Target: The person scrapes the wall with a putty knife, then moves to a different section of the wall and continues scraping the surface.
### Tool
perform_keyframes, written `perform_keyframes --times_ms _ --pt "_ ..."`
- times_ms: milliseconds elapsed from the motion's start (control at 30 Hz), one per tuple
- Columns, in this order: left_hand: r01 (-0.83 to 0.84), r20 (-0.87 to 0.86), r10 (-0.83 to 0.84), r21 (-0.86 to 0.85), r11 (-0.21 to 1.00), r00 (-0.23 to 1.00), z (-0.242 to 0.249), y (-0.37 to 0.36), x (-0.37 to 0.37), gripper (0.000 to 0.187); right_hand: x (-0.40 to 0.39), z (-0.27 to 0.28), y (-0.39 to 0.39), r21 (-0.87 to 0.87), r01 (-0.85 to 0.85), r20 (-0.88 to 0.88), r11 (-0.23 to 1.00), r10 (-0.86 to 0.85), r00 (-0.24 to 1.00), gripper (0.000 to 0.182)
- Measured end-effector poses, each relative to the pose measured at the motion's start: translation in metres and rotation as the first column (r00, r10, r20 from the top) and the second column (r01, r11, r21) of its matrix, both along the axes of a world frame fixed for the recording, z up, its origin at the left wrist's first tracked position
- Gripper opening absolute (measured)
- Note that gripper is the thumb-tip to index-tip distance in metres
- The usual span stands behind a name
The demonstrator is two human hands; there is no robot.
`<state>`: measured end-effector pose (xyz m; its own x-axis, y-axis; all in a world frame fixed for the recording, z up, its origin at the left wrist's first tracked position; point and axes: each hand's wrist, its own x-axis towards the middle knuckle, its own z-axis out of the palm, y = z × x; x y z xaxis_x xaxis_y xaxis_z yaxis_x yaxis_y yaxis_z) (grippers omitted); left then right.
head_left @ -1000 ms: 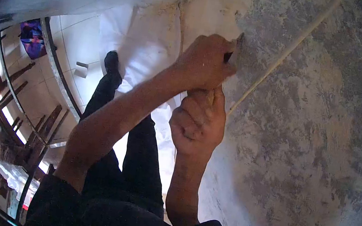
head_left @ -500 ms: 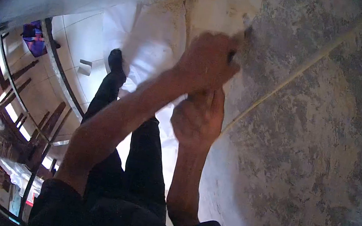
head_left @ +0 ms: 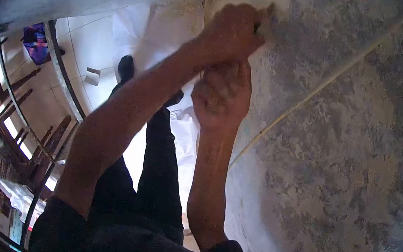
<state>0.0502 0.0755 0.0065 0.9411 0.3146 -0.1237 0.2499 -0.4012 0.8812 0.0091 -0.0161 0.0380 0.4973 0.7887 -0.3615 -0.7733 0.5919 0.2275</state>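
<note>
My left hand (head_left: 235, 30) is closed in a fist, close to the patchy grey and beige wall (head_left: 341, 161). A small dark part (head_left: 257, 27) of something it grips shows at the fingers. Beyond the knuckles a blurred dark edge (head_left: 272, 8) lies by the wall surface; its kind cannot be made out. Just below, my right hand (head_left: 222, 95) has its fingers curled and touches or nearly touches the underside of my left hand. Whatever it holds is hidden.
A pale thin strip (head_left: 320, 90) runs diagonally along the wall. White sheeting (head_left: 183, 128) covers the floor around my feet. To the left are a metal bar frame (head_left: 68, 68), wooden furniture (head_left: 52, 143), a purple patterned cloth item (head_left: 36, 43) and a small folded piece (head_left: 92, 76) on the tiles.
Both my hands have moved up the picture together along the wall, slightly to the left. My fingers stay curled.
</note>
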Motion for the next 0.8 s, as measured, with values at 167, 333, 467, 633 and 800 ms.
perform_keyframes --times_ms 167,333,467,633,800 --pt "0.058 -0.049 -0.064 -0.121 0.991 0.997 0.021 -0.009 -0.017 0.04 -0.016 0.024 -0.011 -0.121 0.005 -0.083 0.993 -0.016 0.996 0.039" --pt "-0.013 0.17 0.004 0.049 0.999 0.985 -0.004 0.004 -0.003 0.026 -0.008 0.012 0.002 -0.035 0.018 -0.04 0.999 -0.02 0.999 0.041" --pt "0.0 0.078 0.003 -0.044 0.999 0.997 0.018 -0.014 -0.018 0.027 -0.018 0.024 -0.008 -0.139 0.027 0.07 0.99 -0.017 0.997 0.039" --pt "0.087 0.01 -0.089 0.12 0.989 0.996 -0.01 0.015 0.014 0.045 0.008 0.003 0.01 -0.056 -0.013 0.005 0.998 0.013 1.0 0.038" --pt "-0.038 0.098 0.042 -0.038 0.999 0.994 0.021 -0.016 -0.02 0.029 -0.023 0.038 -0.01 -0.107 0.015 -0.015 0.994 -0.016 1.0 0.036"
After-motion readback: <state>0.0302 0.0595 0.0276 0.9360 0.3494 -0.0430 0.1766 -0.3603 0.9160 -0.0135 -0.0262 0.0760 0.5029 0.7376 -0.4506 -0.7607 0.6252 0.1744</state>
